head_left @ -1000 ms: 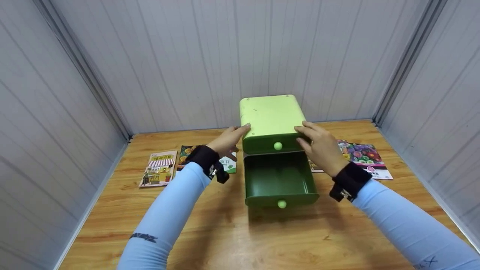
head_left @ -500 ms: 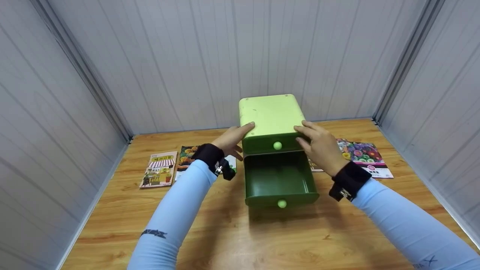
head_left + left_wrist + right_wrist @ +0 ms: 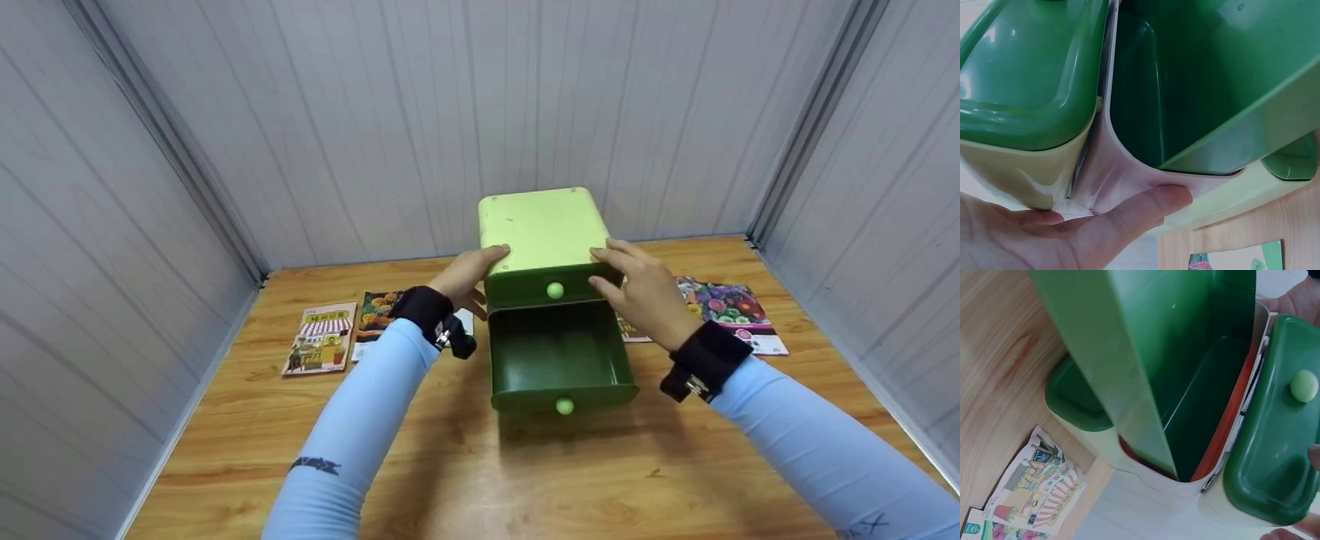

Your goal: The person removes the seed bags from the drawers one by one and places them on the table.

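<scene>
**Open dark-green plastic drawer is jutting out, and the cabinet could be going over with it**

Nearest me, two pale-blue sleeves are stretching in over the wooden table. Past them, the drawer is sticking out from the middle tier, its round light-green knob facing the person. I'm judging the overhang to be the main worry: a downward lean on that rim could be tipping the stack forward.

Behind it, the hands are flanking the three-tier lime-green plastic cabinet, standing upright on the table. The left hand is lying spread along its side, thumb against the middle casing beside the drawer's opening; a sudden push inward could be nipping it. The right hand is resting spread at the front right corner; whether its thumb is pressing the closed top drawer, I can't tell. A thin gap is showing beneath the top tier, so uneven pressure could be sliding it askew.

Farther out, colourful printed packets are lying on both sides; a shifting base could be creasing those beside it.
</scene>
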Available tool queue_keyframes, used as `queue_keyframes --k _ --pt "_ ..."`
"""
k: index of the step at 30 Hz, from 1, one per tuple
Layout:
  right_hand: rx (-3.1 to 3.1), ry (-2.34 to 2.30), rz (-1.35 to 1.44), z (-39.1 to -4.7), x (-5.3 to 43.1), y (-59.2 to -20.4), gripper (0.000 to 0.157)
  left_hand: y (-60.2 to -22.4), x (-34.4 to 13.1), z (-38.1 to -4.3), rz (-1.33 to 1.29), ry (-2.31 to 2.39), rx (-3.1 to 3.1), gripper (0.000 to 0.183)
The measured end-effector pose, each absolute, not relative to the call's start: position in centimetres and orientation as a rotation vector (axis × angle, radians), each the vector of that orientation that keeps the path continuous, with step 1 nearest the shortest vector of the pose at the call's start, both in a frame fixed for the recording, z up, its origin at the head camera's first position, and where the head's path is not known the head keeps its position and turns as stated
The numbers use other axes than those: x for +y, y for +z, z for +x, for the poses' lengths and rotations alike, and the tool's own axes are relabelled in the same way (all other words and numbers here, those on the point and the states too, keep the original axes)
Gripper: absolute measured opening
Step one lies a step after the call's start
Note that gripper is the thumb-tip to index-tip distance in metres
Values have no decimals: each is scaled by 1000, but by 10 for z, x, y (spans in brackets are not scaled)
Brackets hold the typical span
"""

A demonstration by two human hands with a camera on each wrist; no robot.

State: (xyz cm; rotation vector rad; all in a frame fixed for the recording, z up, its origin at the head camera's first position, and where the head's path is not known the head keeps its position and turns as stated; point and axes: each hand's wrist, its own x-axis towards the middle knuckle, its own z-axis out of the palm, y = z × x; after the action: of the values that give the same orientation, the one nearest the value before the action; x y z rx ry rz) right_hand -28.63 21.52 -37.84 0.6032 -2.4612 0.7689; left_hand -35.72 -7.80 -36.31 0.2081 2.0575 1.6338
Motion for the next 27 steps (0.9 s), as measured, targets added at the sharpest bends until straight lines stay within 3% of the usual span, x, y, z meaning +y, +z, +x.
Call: queue_keyframes --k 14,23,27 --pt "-2338 672 687 -248 202 -386 44 -362 -81 -357 173 1652 2045 75" --pt "-2379 568 762 -216 190 -394 19 -361 -81 -356 177 1646 2041 78" --pt "-2474 535 778 -202 185 -399 22 -361 -80 -357 187 1642 2046 78"
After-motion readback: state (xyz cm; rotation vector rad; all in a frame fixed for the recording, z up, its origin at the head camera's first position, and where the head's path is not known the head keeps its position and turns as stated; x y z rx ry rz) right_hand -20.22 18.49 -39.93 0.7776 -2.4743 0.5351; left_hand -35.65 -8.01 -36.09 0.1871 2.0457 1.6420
